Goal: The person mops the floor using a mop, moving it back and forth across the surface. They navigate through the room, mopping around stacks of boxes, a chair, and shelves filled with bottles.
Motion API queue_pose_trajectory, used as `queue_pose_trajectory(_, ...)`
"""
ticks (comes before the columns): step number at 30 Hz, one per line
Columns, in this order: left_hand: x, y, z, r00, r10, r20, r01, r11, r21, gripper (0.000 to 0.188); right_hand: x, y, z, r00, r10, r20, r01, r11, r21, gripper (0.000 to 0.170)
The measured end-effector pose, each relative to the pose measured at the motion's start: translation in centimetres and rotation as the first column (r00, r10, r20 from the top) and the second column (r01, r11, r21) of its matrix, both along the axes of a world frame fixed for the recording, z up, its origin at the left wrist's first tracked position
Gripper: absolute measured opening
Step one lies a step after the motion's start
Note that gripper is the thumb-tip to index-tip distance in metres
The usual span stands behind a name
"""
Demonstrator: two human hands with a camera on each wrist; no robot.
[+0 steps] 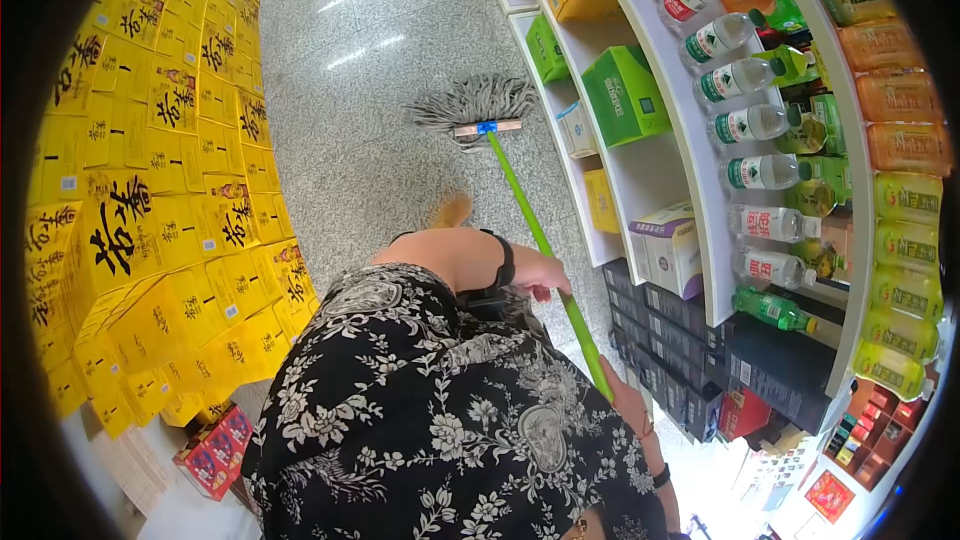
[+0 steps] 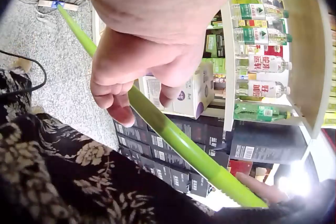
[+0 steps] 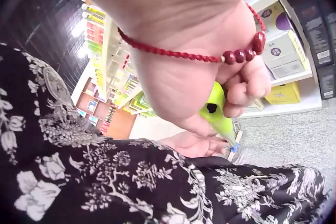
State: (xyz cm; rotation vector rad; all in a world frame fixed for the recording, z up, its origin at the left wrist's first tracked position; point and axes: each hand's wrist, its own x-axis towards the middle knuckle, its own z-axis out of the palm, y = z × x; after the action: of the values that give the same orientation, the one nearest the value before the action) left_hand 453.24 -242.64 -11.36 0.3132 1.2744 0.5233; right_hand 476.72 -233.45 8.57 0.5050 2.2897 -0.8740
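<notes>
A mop with a long green handle (image 1: 530,205) slants across the aisle, its grey string head (image 1: 475,100) spread on the speckled floor. A blue clip (image 1: 487,128) joins the handle to the mop head's bar. Partway along the handle, my left hand (image 1: 540,275) grips it, fingers curled round the tube (image 2: 157,121). My right hand (image 1: 630,408) holds the upper end close to my body; in the right wrist view its fingers wrap the green end (image 3: 215,109) with a dark hole in it. A red beaded cord (image 3: 178,55) circles the right wrist.
Yellow cartons (image 1: 170,190) are stacked along the left side. White shelves (image 1: 690,150) with bottles (image 1: 750,125) and boxes line the right. Black boxes (image 1: 665,345) sit on the floor beneath them. A foot (image 1: 455,210) shows near the handle.
</notes>
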Motion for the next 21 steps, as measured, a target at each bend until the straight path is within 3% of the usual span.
queue_pose_trajectory(3, -0.1, 0.5, -0.3, 1.0, -0.023, -0.003, 0.024, 0.999, 0.04, 0.035, -0.4, 0.0, 0.1, 0.999, -0.009, -0.046, 0.01, 0.999, 0.03, 0.06)
queue_pose_trajectory(5, -1.2, 0.4, 0.1, 1.0, -0.031, -0.002, 0.031, 0.998, 0.056, 0.037, -1.9, -0.1, 0.2, 1.0, 0.012, 0.017, -0.013, 0.997, 0.077, 0.059)
queue_pose_trajectory(7, -2.9, -0.2, 0.6, 0.997, 0.06, -0.052, -0.051, 0.986, 0.159, 0.038, -3.0, 0.6, -1.3, 0.998, 0.026, -0.063, -0.022, 0.998, 0.057, 0.059)
queue_pose_trajectory(8, -3.5, 0.1, 0.2, 0.997, 0.068, -0.044, -0.06, 0.986, 0.154, 0.038, -3.7, 0.9, -1.8, 0.989, 0.029, -0.144, -0.024, 0.999, 0.039, 0.059)
queue_pose_trajectory(11, -6.6, 1.7, -2.8, 0.982, 0.182, -0.053, -0.182, 0.983, 0.013, 0.04, -8.7, 0.8, -3.4, 0.988, 0.061, -0.142, -0.057, 0.998, 0.028, 0.061)
queue_pose_trajectory(14, -11.8, 3.0, -5.8, 0.874, 0.389, -0.293, -0.395, 0.918, 0.039, 0.042, -15.1, 1.3, -6.3, 0.987, 0.088, -0.132, -0.082, 0.995, 0.053, 0.064)
queue_pose_trajectory(17, -19.3, 3.7, -5.9, 0.758, 0.525, -0.387, -0.541, 0.838, 0.079, 0.041, -22.9, 2.6, -10.2, 0.972, 0.121, -0.204, -0.114, 0.992, 0.049, 0.064)
queue_pose_trajectory(19, -24.0, 4.8, -8.8, 0.558, 0.617, -0.555, -0.652, 0.74, 0.166, 0.039, -28.8, 3.4, -11.9, 0.962, 0.123, -0.245, -0.117, 0.992, 0.04, 0.063)
queue_pose_trajectory(21, -28.8, 5.4, -9.0, 0.518, 0.696, -0.497, -0.759, 0.642, 0.108, 0.048, -34.5, 4.0, -12.5, 0.972, 0.119, -0.205, -0.113, 0.993, 0.042, 0.062)
